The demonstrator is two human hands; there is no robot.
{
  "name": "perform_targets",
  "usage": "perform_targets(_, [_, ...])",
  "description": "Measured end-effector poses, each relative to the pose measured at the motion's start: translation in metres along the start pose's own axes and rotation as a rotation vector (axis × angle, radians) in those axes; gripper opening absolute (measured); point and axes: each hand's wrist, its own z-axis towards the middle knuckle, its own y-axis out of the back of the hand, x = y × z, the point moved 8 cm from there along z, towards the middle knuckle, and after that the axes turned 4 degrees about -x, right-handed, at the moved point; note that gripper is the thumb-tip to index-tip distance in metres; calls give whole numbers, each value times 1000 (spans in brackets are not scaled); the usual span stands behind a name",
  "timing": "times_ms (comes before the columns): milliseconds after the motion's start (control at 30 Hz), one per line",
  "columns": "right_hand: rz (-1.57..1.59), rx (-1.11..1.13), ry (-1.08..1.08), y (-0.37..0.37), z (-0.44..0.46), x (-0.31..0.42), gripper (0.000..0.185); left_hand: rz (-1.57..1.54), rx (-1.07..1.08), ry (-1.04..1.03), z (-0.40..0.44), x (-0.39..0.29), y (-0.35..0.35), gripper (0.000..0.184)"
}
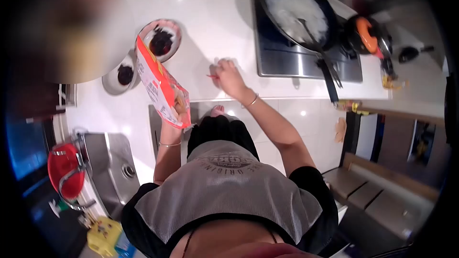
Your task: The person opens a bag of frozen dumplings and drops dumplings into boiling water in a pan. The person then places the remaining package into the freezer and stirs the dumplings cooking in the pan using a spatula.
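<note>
My left hand [180,107] is closed on a red-and-white plastic food packet [160,81], held tilted above the counter's front edge. The packet's top end reaches the rim of a pink-edged bowl [173,26] with dark, wet pieces in it. A white bowl [112,80] with more dark pieces sits beside it, partly behind the packet. To the right, my right hand [228,79] is over the white counter, its fingers pinched on a small red strip [211,76]. What the packet contains is hidden.
On the cooktop [296,62] stands a black frying pan [299,12] holding whitish liquid and a utensil; its handle juts past the counter's front edge. An orange-and-black pot [367,36] is beside it. At left are a steel sink [107,162] and a red basin [66,169].
</note>
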Motion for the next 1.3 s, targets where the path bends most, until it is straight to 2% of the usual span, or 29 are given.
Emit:
perform_targets(67, [158,-87,-120,22,-34,-3,13,-95,277,31,-3,2,-31,33])
perform_targets(100, [234,-157,-172,39,-57,-8,12,-406,401,208,-6,20,-49,35])
perform_targets(167, [367,-331,-286,70,-112,-16,13,-758,548,456,-18,14,-107,39])
perform_targets(233, [517,-585,-596,77,-204,-48,11,-836,617,577,-62,-43,-189,42])
perform_targets(300, [586,-872,-947,59,-332,-79,12,-748,952,621,-110,-41,-244,45])
perform_targets(333, [544,-1031,-1154,47,-407,-78,16,-796,1189,741,-134,-27,-273,45])
perform_targets(367, [508,-1184,-1358,32,-479,-67,20,-849,1411,873,-168,-20,-298,45])
perform_targets(433, [380,-1517,-1708,-7,-604,-3,22,-598,1386,1162,-246,-15,-327,41])
perform_targets(467, [336,-1673,-1854,-26,-650,54,21,-474,1403,1263,-289,-33,-319,40])
perform_targets(500, [296,-1805,-2010,-54,-686,94,21,-339,1397,1357,-321,-24,-316,38])
perform_targets(533, [112,-2030,-2104,-97,-729,134,22,-453,1628,1595,-372,-24,-320,35])
perform_targets(567, [-100,-2231,-2169,-139,-760,168,23,-408,1680,1755,-412,-23,-317,34])
perform_targets(633, [212,-2877,-1998,-196,-769,230,23,-286,1745,2069,-488,-27,-296,32])
perform_targets(667, [382,-3178,-1788,-215,-771,248,23,-293,1823,2135,-521,-27,-291,30])
perform_targets(700, [363,-3407,-1717,-236,-770,258,22,-155,1807,2298,-564,-15,-300,30])
perform_targets(733, [357,-3575,-1601,-244,-778,255,21,-86,1778,2413,-592,-19,-310,31])
perform_targets(767, [360,-3744,-1437,-267,-769,270,20,-16,1760,2512,-605,-34,-289,31])
perform_targets(800, [360,-3821,-1407,-274,-764,280,18,119,1686,2504,-623,-39,-276,29])
perform_targets(900, [252,-4096,-1100,-320,-780,300,23,415,1350,2663,-656,-43,-236,28])
perform_targets(933, [234,-4110,-975,-335,-788,304,33,459,1345,2677,-660,-43,-224,26])
perform_targets(1033, [338,-3999,-1518,-340,-806,338,44,479,1507,2532,-682,-25,-218,26])
perform_targets(1100, [555,-3818,-1917,-349,-802,344,45,492,1500,2442,-685,-12,-226,25])
perform_targets(1167, [824,-3527,-2281,-371,-797,320,51,491,1446,2278,-669,-1,-253,21])
perform_targets(1233, [975,-3191,-2629,-413,-801,319,61,411,1463,2269,-673,11,-265,23])
perform_targets(1300, [349,-3013,-2754,-449,-804,271,46,334,1469,2184,-670,20,-283,23])
